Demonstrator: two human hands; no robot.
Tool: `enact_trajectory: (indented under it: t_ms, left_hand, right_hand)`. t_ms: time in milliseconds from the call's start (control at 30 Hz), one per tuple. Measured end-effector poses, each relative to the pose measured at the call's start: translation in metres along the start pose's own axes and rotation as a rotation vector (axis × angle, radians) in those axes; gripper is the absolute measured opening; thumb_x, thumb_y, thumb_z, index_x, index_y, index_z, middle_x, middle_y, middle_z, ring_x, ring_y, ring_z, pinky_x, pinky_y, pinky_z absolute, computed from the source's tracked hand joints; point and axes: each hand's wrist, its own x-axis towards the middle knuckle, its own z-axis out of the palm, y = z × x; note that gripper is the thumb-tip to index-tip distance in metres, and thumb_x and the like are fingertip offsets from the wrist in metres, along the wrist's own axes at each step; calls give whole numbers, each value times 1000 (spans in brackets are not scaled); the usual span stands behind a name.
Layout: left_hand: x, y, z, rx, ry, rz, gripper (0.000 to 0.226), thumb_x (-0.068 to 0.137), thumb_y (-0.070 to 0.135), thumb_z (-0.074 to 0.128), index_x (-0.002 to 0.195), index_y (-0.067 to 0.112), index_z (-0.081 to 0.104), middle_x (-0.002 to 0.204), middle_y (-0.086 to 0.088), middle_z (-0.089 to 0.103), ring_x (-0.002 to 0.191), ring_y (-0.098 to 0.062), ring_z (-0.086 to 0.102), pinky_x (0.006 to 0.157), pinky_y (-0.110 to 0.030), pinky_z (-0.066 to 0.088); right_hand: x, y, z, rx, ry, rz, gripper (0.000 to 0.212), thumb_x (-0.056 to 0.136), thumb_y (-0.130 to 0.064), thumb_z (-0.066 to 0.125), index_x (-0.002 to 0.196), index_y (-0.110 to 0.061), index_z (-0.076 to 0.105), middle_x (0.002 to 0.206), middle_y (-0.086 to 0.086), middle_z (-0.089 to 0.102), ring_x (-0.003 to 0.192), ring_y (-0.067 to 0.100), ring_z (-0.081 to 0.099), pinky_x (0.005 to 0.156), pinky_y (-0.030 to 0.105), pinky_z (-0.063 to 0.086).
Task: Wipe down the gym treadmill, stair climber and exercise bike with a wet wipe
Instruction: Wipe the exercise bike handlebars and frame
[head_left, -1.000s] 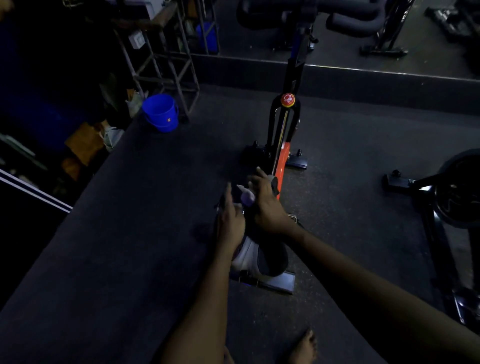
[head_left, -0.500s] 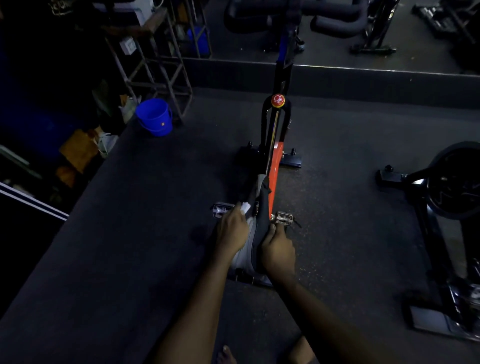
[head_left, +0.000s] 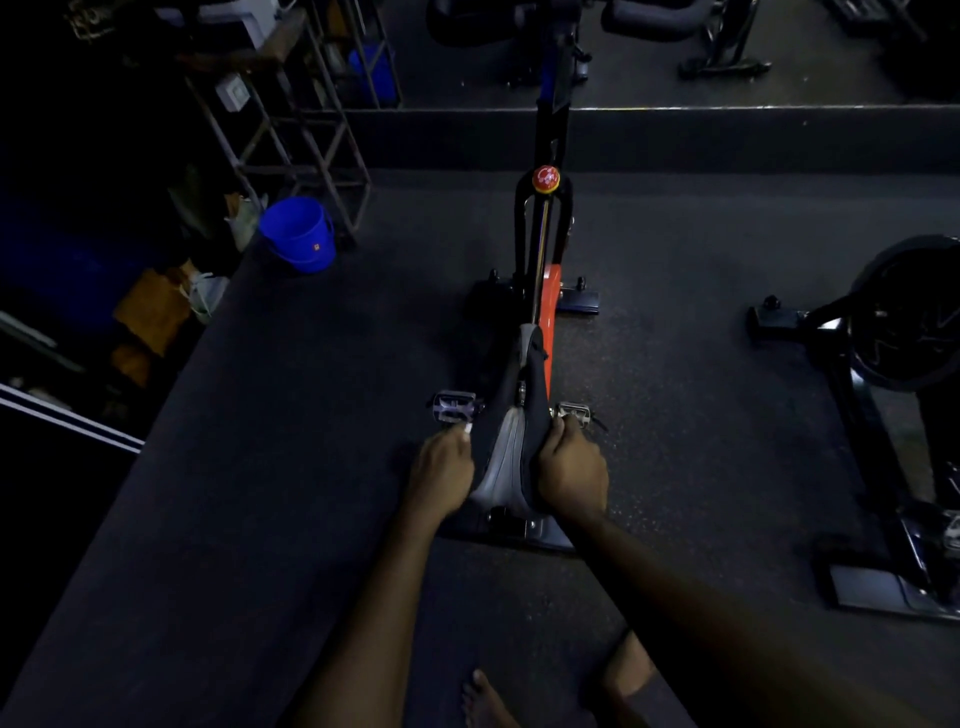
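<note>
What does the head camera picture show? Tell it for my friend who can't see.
From above in a dim gym, two hands hold the saddle of an exercise bike: the left hand holds a white wet wipe against one side, the right hand grips the other. A blue bucket stands on the floor at left.

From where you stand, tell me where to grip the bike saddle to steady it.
Grip the saddle at its wide rear, from behind, a hand on either flank. Its nose narrows away toward the red knob; the broad end faces you. The right hand curls over that edge.
</note>
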Motion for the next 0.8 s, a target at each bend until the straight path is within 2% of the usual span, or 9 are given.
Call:
enact_trajectory:
  t_ms: [67, 133, 167, 300, 400, 500, 633, 733, 800]
  left_hand:
    - [20, 24, 5, -10, -45, -13, 41, 108, 14, 29, 141, 7, 52, 139, -25, 56, 127, -39, 54, 102, -43, 43]
    - [36, 46, 12, -97, -87, -5, 47, 110, 22, 26, 154, 7, 37, 157, -20, 39, 144, -33, 38, 117, -40, 29]
    - [41, 50, 13, -110, -90, 21, 50, 111, 26, 26, 157, 7, 32, 161, -17, 33, 149, -30, 32, 119, -36, 23]
    - [14, 19, 10, -3, -57, 154, 51, 111, 27, 29, 158, 8, 28, 160, -15, 36, 147, -28, 34, 113, -25, 23]
    - [-29, -23, 15, -116, 32, 150, 52, 110, 35, 32, 159, 21, 28, 162, -3, 33, 146, -17, 35, 106, -17, 27]
    - [-30, -29, 22, -259, 46, 104, 49, 109, 38, 34, 155, 22, 37, 158, -3, 40, 141, -17, 41, 106, -21, 31]
    - [25, 1, 8, -213, -122, -14, 57, 107, 52, 26, 144, 20, 54, 147, -13, 53, 135, -32, 49, 114, -44, 37]
    - [39, 8, 7, -210, -155, -30, 57, 107, 53, 26, 145, 20, 53, 150, -12, 51, 139, -33, 45, 116, -46, 35]
    - [29, -5, 10, -365, -93, -39, 49, 109, 46, 32, 143, 20, 56, 147, -8, 55, 137, -29, 48, 116, -46, 36]
  right_hand:
    - [1, 0, 0, -5, -12, 0, 37, 106, -42, 27, 107, -18, 55, 99, 22, 70, 89, 45, 65, 69, 42, 36]
    - [2, 0, -1, -16, -20, -6, 39, 107, -42, 26, 110, -17, 56, 100, 22, 69, 91, 45, 65, 71, 42, 37]
    - [2, 0, -1, -15, -19, -6, 39, 107, -42, 26, 110, -17, 56, 101, 22, 69, 91, 45, 65, 71, 42, 38]
    - [1, 2, -1, -7, -11, -14, 40, 107, -41, 25, 111, -15, 56, 101, 20, 69, 92, 44, 64, 71, 39, 37]
    - [-1, 1, 0, 7, 1, -17, 43, 107, -42, 24, 111, -17, 58, 102, 17, 69, 92, 42, 65, 72, 40, 39]
    - [-2, 1, 0, 19, 12, -14, 44, 106, -43, 23, 109, -18, 59, 102, 14, 70, 92, 40, 65, 72, 40, 40]
    - [-1, 0, -1, 18, 2, -13, 42, 107, -42, 25, 106, -16, 58, 100, 17, 70, 93, 42, 65, 75, 43, 44]
    - [0, 3, -2, 21, -9, 4, 41, 107, -43, 25, 104, -16, 57, 101, 18, 69, 94, 43, 64, 77, 45, 44]
    - [-1, 2, -2, 23, -12, -1, 42, 107, -43, 25, 103, -16, 57, 98, 16, 69, 93, 43, 63, 78, 45, 45]
